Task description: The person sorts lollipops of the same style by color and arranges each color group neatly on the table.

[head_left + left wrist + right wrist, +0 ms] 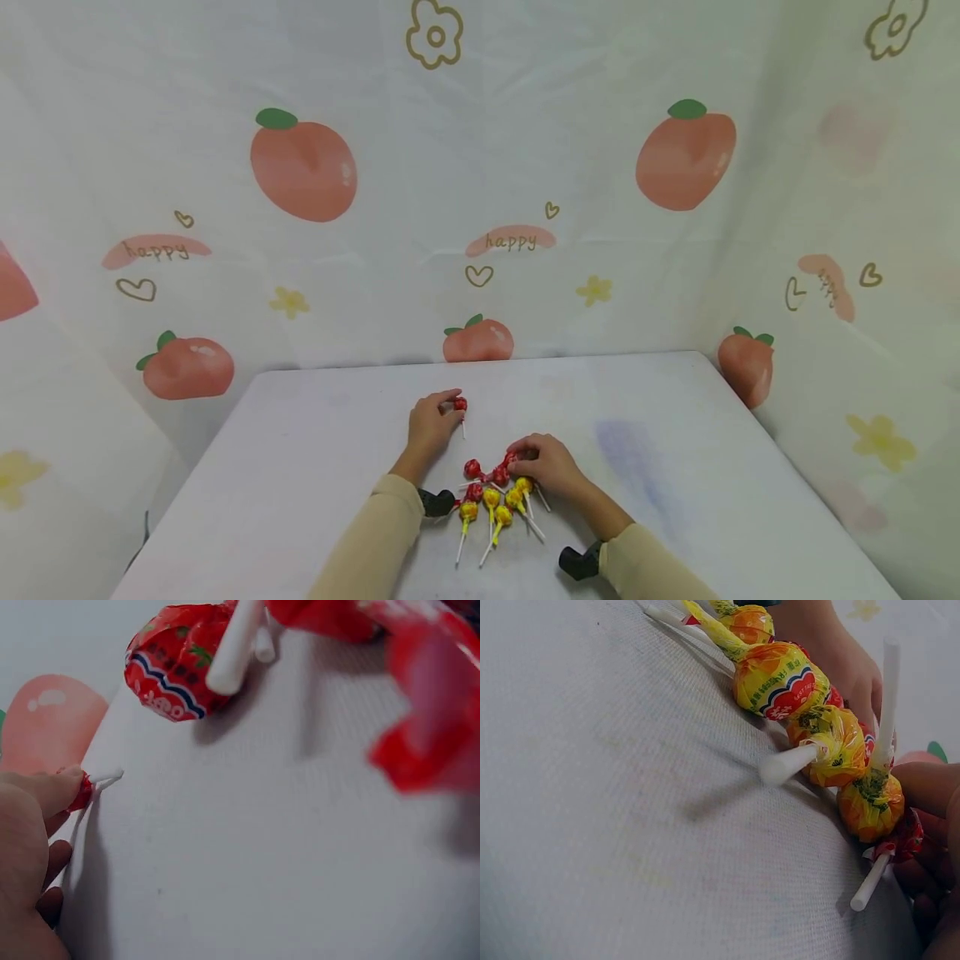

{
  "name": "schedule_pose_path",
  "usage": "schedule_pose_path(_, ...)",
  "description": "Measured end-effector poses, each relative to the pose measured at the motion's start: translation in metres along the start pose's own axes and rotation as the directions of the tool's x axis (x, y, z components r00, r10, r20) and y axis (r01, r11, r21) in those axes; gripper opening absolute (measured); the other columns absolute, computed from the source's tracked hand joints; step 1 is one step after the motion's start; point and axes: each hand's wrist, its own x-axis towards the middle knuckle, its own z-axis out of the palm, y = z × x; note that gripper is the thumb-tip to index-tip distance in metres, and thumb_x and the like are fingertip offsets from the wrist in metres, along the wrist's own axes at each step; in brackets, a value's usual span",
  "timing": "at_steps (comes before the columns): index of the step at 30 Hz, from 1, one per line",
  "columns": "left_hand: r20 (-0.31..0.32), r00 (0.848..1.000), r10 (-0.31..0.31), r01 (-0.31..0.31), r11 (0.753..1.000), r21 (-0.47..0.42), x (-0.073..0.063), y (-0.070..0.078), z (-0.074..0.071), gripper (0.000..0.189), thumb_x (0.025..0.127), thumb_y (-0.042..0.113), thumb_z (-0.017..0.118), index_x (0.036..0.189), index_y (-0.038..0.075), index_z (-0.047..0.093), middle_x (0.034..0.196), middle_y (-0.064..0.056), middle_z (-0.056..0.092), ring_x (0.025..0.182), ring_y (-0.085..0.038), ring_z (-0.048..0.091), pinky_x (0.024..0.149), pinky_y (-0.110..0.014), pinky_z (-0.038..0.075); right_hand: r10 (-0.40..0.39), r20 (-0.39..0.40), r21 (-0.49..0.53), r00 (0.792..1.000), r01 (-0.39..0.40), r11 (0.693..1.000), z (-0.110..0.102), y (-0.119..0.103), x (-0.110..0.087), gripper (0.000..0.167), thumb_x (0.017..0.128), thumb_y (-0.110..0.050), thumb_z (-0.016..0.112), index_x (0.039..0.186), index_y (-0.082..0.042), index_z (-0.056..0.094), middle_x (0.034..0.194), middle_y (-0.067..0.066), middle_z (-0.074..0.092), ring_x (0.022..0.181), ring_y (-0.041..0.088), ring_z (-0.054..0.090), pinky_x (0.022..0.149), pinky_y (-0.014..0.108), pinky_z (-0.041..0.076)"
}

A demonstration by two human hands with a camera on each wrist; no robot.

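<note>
Up ahead of the pile, my left hand (pixel 432 425) pinches a red-wrapped lollipop (pixel 461 403) by its head, its white stick pointing down toward me. At the pile's right side my right hand (pixel 553 468) has thumb and fingers on another red lollipop (pixel 907 834), whose white stick pokes out below. Several yellow lollipops (pixel 502 517) lie in front, sticks mostly toward me. More red ones, including one red lollipop (pixel 472 469), lie behind them. In the left wrist view a red lollipop (pixel 176 664) looms close, strawberry print showing.
A white cloth-covered table (pixel 300 500) bears the pile. Behind it hangs a white curtain (pixel 420 167) printed with peaches, hearts and flowers. Black wrist devices, one being the right wrist camera (pixel 580 562), sit at both cuffs.
</note>
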Motion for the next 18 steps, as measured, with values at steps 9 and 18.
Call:
schedule_pose_path(9, 0.063, 0.994, 0.092, -0.097, 0.992, 0.081, -0.009, -0.002, -0.006, 0.044, 0.084, 0.022, 0.076, 0.127, 0.022, 0.067, 0.123, -0.003, 0.064, 0.109, -0.026, 0.053, 0.092, -0.048, 0.041, -0.007, -0.004, -0.011, 1.000, 0.007, 1.000, 0.000, 0.001, 0.001, 0.023, 0.085, -0.021, 0.076, 0.106, -0.012, 0.073, 0.086, -0.003, 0.059, 0.082, 0.019, 0.049, 0.071, 0.030, 0.046)
schedule_pose_path(18, 0.086, 0.986, 0.146, -0.157, 0.978, 0.137, -0.016, -0.001, -0.009, 0.046, 0.085, 0.025, 0.076, 0.130, 0.022, 0.064, 0.132, -0.002, 0.060, 0.117, -0.029, 0.050, 0.097, -0.051, 0.038, 0.008, -0.004, -0.006, 1.000, -0.008, 1.000, -0.001, -0.004, 0.000, 0.024, 0.085, -0.021, 0.076, 0.106, -0.011, 0.072, 0.087, -0.002, 0.058, 0.082, 0.019, 0.049, 0.072, 0.031, 0.046)
